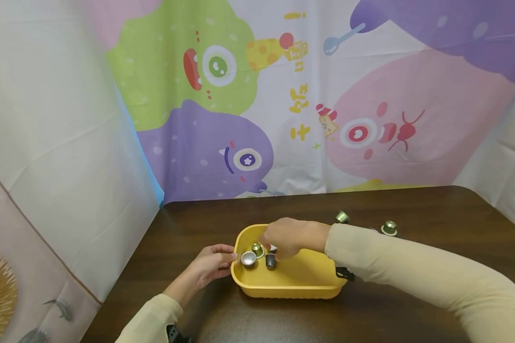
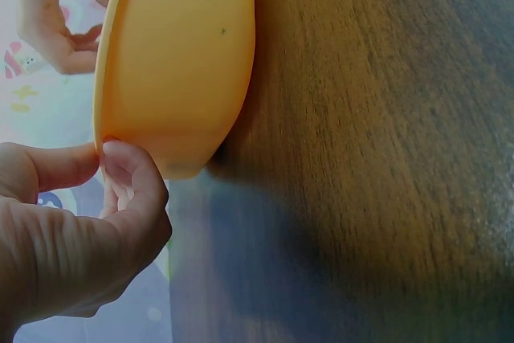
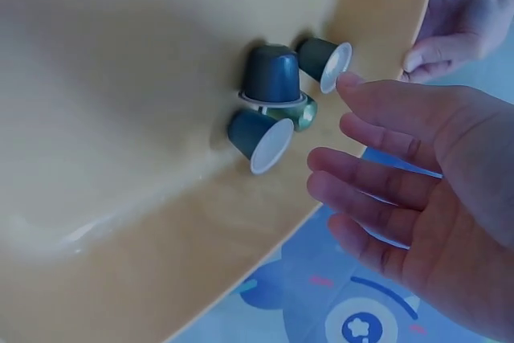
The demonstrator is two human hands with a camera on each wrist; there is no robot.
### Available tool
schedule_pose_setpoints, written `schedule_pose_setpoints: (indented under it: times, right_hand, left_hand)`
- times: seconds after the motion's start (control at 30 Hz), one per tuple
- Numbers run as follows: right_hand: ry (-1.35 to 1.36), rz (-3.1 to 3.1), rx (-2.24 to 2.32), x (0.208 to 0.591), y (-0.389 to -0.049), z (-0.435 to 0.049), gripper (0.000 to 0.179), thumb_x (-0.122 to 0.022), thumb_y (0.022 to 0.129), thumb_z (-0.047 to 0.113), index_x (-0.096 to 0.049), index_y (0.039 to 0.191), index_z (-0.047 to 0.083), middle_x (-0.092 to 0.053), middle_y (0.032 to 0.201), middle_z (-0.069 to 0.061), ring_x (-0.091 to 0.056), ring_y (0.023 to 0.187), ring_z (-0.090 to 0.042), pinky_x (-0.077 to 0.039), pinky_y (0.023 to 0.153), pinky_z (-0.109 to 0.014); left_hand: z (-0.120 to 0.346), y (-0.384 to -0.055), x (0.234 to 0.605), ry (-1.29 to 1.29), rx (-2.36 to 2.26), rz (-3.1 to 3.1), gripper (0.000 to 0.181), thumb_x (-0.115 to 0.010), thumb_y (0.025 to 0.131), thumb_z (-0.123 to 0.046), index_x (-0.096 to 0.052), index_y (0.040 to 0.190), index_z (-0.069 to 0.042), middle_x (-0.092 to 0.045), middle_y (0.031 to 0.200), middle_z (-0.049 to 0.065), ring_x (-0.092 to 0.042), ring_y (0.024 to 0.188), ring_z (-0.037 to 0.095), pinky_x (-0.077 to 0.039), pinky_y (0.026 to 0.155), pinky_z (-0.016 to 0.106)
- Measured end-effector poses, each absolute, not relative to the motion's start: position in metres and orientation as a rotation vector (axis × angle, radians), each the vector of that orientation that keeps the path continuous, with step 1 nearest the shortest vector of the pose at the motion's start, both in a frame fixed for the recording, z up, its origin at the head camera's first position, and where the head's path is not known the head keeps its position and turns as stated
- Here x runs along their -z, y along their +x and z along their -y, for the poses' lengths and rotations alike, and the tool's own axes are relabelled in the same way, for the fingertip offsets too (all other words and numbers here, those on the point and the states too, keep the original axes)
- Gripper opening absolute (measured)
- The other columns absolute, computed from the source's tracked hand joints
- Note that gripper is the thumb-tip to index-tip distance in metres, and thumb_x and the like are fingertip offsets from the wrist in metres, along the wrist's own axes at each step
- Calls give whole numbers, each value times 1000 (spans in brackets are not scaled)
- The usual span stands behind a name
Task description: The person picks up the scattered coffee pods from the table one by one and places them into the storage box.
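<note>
A yellow plastic basin (image 1: 292, 291) sits on the table, and my left hand (image 1: 214, 263) pinches its left rim between thumb and fingers. In the left wrist view, the left fingertips (image 2: 120, 150) meet right at the rim. My right hand (image 1: 287, 238) hovers over the basin's left part. Its fingers are loosely spread in the right wrist view, beside a cluster of coffee capsules and holding none. The cluster has a dark capsule (image 3: 271, 74) standing upright, tipped dark capsules (image 3: 321, 60) with pale lids, and a green capsule (image 3: 303, 112) partly hidden behind.
Beyond the basin on the right stand a green capsule (image 1: 342, 217) and another green capsule (image 1: 389, 227); one more pale rim is mostly hidden behind the right sleeve (image 1: 386, 250). The dark wooden table (image 1: 197, 216) ends at a cartoon-printed curtain (image 1: 300, 162).
</note>
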State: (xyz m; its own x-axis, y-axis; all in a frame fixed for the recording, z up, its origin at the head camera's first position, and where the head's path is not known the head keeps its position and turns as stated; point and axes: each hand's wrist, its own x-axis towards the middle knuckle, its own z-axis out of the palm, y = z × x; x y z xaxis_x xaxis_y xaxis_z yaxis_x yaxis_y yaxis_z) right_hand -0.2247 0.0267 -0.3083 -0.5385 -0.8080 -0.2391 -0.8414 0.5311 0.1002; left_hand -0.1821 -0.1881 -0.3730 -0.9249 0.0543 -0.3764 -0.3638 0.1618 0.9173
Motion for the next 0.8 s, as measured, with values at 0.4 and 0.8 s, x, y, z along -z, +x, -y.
schedule_pose_setpoints:
  times: [0.4,0.8]
  right_hand:
    - [-1394,-2637,-157,302,-227,-63,25,-78,83,22,-65,103,13,-70,104,-4,-65,94,-18,-54,80,-34]
    - [-1378,-2703,85,304,-231,-104,25,-77,83,20,-64,103,12,-68,96,-4,-60,84,-15,-51,74,-31]
  left_hand:
    - [189,-183,374,-307,-1829,-2111,29,-58,94,-4,-53,119,8,-60,85,3,-58,75,12,-54,68,24]
    - [189,-182,373,-298,-1834,-2108,29,-58,94,-4,-52,119,8,-58,86,3,-56,75,12,-53,69,25]
